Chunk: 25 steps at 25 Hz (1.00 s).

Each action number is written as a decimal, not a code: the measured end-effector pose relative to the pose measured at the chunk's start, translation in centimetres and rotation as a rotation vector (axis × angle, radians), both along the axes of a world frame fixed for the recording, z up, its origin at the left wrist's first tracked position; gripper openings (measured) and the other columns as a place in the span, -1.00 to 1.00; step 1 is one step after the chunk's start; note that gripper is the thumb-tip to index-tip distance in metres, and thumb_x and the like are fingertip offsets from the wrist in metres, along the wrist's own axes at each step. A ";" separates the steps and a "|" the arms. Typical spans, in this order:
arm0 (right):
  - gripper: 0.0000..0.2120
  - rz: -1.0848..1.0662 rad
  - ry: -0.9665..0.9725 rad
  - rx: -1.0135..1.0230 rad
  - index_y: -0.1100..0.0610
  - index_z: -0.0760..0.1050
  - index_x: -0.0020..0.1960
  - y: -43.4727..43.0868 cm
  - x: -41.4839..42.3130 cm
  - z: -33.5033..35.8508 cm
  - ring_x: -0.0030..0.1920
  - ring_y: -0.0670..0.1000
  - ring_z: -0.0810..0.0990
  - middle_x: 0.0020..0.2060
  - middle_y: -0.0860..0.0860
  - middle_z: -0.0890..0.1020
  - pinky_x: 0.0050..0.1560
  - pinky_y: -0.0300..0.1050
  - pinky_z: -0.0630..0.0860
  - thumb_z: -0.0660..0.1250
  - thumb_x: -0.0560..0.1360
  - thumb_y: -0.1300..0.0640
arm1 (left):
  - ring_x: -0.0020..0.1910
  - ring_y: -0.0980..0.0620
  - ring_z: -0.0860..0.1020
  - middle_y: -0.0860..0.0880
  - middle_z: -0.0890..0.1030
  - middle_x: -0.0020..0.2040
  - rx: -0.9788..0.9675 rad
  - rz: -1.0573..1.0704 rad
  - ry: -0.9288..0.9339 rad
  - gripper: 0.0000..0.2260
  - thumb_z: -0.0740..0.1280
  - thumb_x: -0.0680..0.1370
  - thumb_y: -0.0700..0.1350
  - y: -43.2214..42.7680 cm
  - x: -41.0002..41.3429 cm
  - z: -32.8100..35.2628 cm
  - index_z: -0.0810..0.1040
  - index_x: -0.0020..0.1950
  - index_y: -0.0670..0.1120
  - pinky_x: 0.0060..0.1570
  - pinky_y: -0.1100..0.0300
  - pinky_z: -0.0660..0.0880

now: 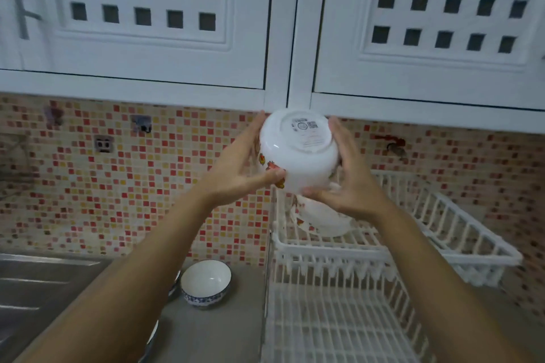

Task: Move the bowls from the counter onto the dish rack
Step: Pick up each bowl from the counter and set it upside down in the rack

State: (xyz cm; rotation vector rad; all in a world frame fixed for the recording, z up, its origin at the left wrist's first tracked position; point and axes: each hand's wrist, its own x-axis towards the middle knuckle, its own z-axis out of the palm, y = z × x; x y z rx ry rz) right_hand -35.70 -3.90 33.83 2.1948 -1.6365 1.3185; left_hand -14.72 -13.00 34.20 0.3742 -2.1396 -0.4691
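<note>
A white bowl with orange flower print (299, 153) is held upside down in the air, its base with a label facing me. My left hand (241, 171) grips its left side and my right hand (345, 183) its right side. It hangs above the back left corner of the white wire dish rack (368, 250). Another white flowered bowl (321, 219) lies tilted in the rack just under my right hand, partly hidden by it. On the grey counter (224, 330), a white bowl with a blue patterned rim (205, 283) stands upright. Beside it a further bowl edge (176, 281) peeks out from behind my left forearm.
White cupboard doors (436, 23) with square cut-outs hang close above the held bowl. A steel sink (38, 283) lies at the left. The mosaic tile wall (118, 186) carries a socket (103, 144) and hooks. A rim of some dish (153, 336) shows under my left arm.
</note>
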 end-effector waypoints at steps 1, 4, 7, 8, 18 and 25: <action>0.11 -0.040 0.055 0.016 -0.07 -0.16 0.53 0.5 -1.6 -0.3 0.50 -0.22 -0.11 0.56 -0.08 -0.10 0.42 -0.40 -0.09 0.54 0.26 -0.11 | 0.51 0.06 0.23 0.06 0.17 0.56 -0.049 0.033 -0.074 -0.16 0.44 0.40 0.16 0.0 -1.5 -0.1 0.01 0.53 0.19 0.44 -0.14 0.29; 0.17 -0.105 0.149 0.078 -0.01 -0.25 0.52 0.2 -4.9 -1.8 0.47 -0.25 -0.22 0.56 -0.03 -0.20 0.37 -0.51 -0.21 0.56 0.27 -0.05 | 0.55 0.03 0.05 0.00 -0.01 0.59 -0.110 0.140 -0.263 0.03 0.49 0.33 0.20 0.2 -4.6 -0.7 -0.08 0.58 0.01 0.51 -0.09 0.14; 0.23 -0.174 0.174 0.182 0.11 -0.26 0.54 0.4 -6.8 -3.1 0.47 -0.20 -0.23 0.56 -0.01 -0.19 0.42 -0.26 -0.17 0.59 0.25 -0.02 | 0.57 0.03 -0.08 -0.02 -0.13 0.60 -0.093 0.164 -0.433 0.13 0.51 0.32 0.18 0.2 -7.4 -1.9 -0.20 0.58 -0.09 0.54 0.01 0.01; 0.23 -0.185 0.172 0.226 0.12 -0.25 0.55 0.4 -7.4 -3.7 0.48 -0.19 -0.21 0.56 -0.01 -0.17 0.42 -0.25 -0.16 0.59 0.24 0.00 | 0.57 -0.01 -0.06 -0.03 -0.13 0.60 -0.085 0.184 -0.484 0.14 0.52 0.31 0.17 0.2 -8.2 -2.3 -0.22 0.58 -0.09 0.53 0.01 0.02; 0.21 -0.128 0.229 0.487 0.03 -0.25 0.55 -0.2 -9.0 -5.6 0.48 0.00 0.11 0.49 -0.05 -0.04 0.29 -0.23 0.19 0.59 0.26 0.11 | 0.50 -0.05 0.17 -0.02 0.07 0.54 0.028 0.206 -0.648 0.18 0.61 0.18 0.07 -0.6 -10.6 -4.8 -0.10 0.56 0.00 0.41 -0.06 0.30; 0.17 -0.123 0.214 0.486 0.01 -0.27 0.54 0.0 -9.0 -5.6 0.50 0.00 0.08 0.51 -0.09 -0.12 0.30 -0.23 0.18 0.54 0.29 0.15 | 0.58 0.00 -0.12 0.01 -0.18 0.59 0.051 0.169 -0.695 0.17 0.59 0.28 0.02 0.4 -10.5 -4.5 -0.23 0.57 -0.03 0.51 0.01 0.06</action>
